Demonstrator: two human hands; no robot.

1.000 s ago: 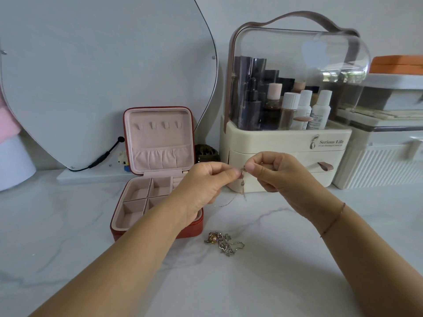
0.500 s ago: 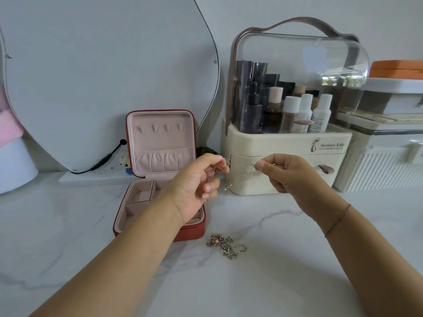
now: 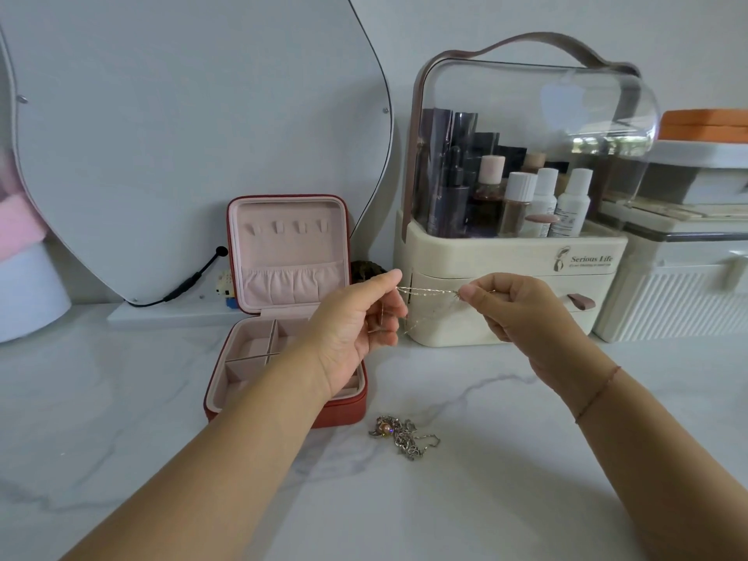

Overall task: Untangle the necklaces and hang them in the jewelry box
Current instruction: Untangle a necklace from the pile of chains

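While lifted clear of the white marble bench (image 3: 485,500), hangs between both hands: a thin gold necklace (image 3: 429,292). Pinches its left end between thumb and forefinger of the left hand (image 3: 356,321), palm turned up and to the right. Pinches its right end in the curled fingertips of the right hand (image 3: 514,305), with a thin red cord bracelet (image 3: 599,392) round that wrist. Stretches one strand nearly level from hand to hand, with slack loops drooping below toward the left hand.

Lies on the bench, near and between the two forearms: a tangled heap of silver necklaces (image 3: 400,435), a pinkish bead at its left end. Stands open just left of that heap, apart from it: a red jewelry box (image 3: 348,410) lined in pink, with a row of four hooks (image 3: 287,227) across the upright lid, a gathered pocket beneath, and divided compartments in the base partly hidden behind the left wrist.

Stands far right, behind the hands: a cream cosmetic organizer (image 3: 485,253) with a clear dome over bottles. Leans far left against the wall: a curved mirror (image 3: 182,135).
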